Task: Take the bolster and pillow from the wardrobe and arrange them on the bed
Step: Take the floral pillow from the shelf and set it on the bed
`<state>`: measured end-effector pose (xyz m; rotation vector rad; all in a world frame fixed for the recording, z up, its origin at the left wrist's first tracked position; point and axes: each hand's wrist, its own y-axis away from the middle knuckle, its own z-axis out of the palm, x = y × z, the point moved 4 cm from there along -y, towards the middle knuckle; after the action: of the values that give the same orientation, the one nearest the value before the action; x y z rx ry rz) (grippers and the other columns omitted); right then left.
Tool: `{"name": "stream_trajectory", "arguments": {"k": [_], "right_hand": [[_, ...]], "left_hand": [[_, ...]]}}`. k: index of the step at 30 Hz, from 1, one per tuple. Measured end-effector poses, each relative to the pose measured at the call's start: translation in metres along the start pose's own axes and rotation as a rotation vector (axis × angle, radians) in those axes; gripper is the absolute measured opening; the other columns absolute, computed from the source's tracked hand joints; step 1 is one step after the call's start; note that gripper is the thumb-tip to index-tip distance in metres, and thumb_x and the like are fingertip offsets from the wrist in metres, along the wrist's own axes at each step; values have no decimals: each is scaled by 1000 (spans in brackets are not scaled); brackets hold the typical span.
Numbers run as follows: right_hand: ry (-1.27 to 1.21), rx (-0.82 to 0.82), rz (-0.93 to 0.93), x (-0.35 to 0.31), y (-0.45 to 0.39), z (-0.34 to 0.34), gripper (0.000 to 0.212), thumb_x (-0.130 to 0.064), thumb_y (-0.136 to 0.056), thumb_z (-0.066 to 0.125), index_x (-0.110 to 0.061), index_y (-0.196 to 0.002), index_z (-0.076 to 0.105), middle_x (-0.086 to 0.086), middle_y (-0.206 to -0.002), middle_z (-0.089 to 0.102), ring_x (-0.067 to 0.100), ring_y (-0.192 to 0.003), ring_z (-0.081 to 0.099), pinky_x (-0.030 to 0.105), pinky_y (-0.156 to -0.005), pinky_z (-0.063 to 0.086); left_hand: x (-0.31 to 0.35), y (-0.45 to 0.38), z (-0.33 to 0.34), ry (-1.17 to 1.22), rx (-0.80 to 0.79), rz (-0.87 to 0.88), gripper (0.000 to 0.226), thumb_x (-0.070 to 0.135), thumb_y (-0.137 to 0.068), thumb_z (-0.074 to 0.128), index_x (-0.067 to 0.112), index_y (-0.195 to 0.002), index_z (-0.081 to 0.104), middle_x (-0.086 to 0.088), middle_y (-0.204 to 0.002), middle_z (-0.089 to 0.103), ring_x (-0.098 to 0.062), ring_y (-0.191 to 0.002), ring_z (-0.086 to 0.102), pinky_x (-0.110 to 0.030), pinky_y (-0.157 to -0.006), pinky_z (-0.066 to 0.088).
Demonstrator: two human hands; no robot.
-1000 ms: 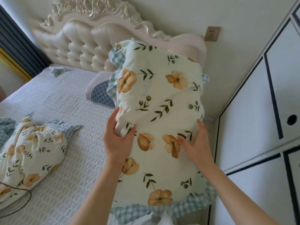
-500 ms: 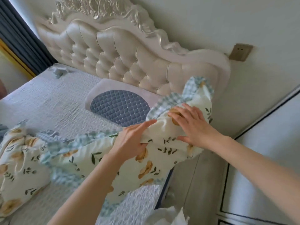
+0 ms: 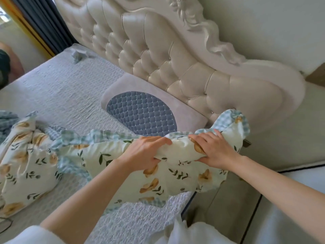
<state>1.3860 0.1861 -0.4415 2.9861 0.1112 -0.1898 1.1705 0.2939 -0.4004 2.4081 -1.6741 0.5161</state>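
A cream pillow [image 3: 175, 173] with orange flowers and a blue checked frill lies across the near right part of the bed [image 3: 66, 88], its right end hanging past the mattress edge. My left hand [image 3: 146, 154] grips its upper middle, fingers curled into the cloth. My right hand [image 3: 212, 150] grips the cover further right, near the top corner. A second pillow [image 3: 26, 164] in the same print lies crumpled at the left. A pale pillow with a blue quilted oval [image 3: 142, 113] rests against the headboard.
The tufted cream headboard [image 3: 167, 55] runs along the back. The white wardrobe front [image 3: 290, 208] stands at the right, with a narrow strip of floor [image 3: 225, 208] between it and the bed. Dark curtains [image 3: 44, 23] hang at far left. A small blue cloth [image 3: 79, 54] lies near the headboard.
The pillow went from upright in front of me to lying flat across the bed's near right side. Both hands followed it down and now clutch its upper edge.
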Motion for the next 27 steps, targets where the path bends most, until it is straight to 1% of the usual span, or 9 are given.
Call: {"name": "stream_trajectory", "arguments": {"k": [3,8,12,15,18,20,23,25,27], "right_hand": [[-91,37,2,14,-25,1,82,-64,-70,65,-25,-138,40,0,-126,59,26,-118,53,47,-105,33],[-285,19,66,49,-80,1,70,-62,-72,63,-31,-130,40,-9,-114,62,18,-102,58,40,-87,42],[-554,-15,160,81,-131,-5,51,-52,-73,71,-34,-114,47,-8,-96,66,18,-84,61,38,-75,50],[-745,-63,235,105,-184,-6,39,-45,-71,76,-32,-100,52,-7,-93,64,19,-87,61,37,-75,51],[-881,-104,272,123,-236,8,41,-44,-70,78,-38,-103,55,-17,-100,63,14,-97,60,27,-75,47],[-790,-226,326,137,-263,37,45,-47,-75,74,-32,-112,52,-13,-110,59,16,-103,56,22,-73,43],[-424,-466,411,161,-285,87,64,-39,-89,59,-12,-141,33,13,-143,42,33,-127,43,36,-98,41],[-395,-509,450,169,-290,108,71,-34,-91,54,-14,-149,17,16,-153,26,36,-135,33,46,-108,35],[-380,-456,432,174,-293,117,83,-37,-88,57,-19,-152,7,13,-158,14,36,-141,22,50,-112,27]], "left_hand": [[-20,-20,-4,-28,7,-18,66,14,-66,74,22,-129,56,2,-115,70,-22,-78,67,-37,-52,55],[-62,-79,-14,-48,-26,-65,57,12,-71,73,17,-126,59,0,-111,69,-25,-86,68,-42,-65,57],[-98,-133,-27,-51,-22,-141,52,5,-78,65,15,-129,59,-4,-118,67,-25,-108,62,-42,-89,52],[-135,-162,-37,-72,154,-270,42,4,-85,63,12,-126,65,-7,-131,64,-27,-128,53,-44,-111,39],[-181,-165,-21,-31,296,-622,41,17,-93,61,19,-134,58,-1,-143,55,-27,-139,38,-46,-117,28],[-206,-150,15,69,248,-921,53,21,-92,60,22,-143,46,-1,-152,43,-27,-144,30,-46,-118,26],[-216,-114,95,308,88,-1269,65,28,-89,64,18,-147,37,-7,-157,32,-30,-142,31,-44,-116,29],[-209,-92,144,540,142,-1455,70,33,-86,68,15,-146,36,-11,-152,36,-32,-136,37,-44,-111,34],[-200,-77,179,808,279,-1614,73,38,-86,69,14,-146,35,-13,-147,42,-33,-133,42,-47,-109,39]]}}
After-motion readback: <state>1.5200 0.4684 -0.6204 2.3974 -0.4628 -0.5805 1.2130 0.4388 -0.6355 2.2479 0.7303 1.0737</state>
